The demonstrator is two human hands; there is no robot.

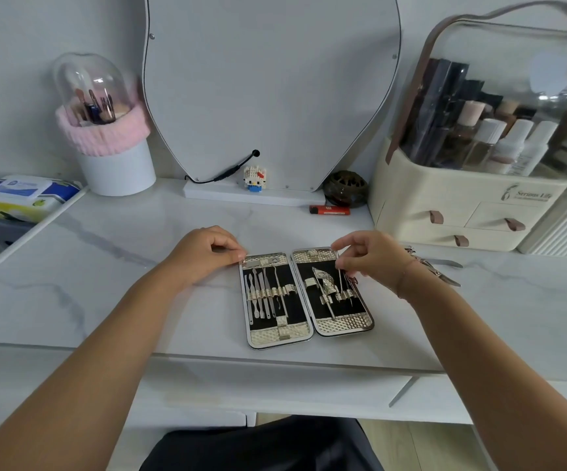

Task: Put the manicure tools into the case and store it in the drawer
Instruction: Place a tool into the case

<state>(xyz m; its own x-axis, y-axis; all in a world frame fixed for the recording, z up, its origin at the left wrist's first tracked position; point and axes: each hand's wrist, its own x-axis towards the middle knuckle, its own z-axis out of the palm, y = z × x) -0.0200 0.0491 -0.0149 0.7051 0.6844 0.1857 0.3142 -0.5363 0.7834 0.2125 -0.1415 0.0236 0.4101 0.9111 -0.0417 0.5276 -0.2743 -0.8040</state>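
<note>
While left hand (207, 254) grips embossed case (264, 336), right hand (365, 257) pinching slim tool (339, 279)

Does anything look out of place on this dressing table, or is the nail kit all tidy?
Yes: a few metal tools lie loose on the table right of the open case, behind the right hand, which pinches a thin tool over the case's right half. Several loops there look empty.

The counter (112, 253) looks like glossy white marble with grey veins; the case (304, 295) has shiny embossed metal-look ends and matt black lining; its tools (263, 290) are polished metal; the brush holder's band (105, 136) is fluffy pink cloth.
</note>
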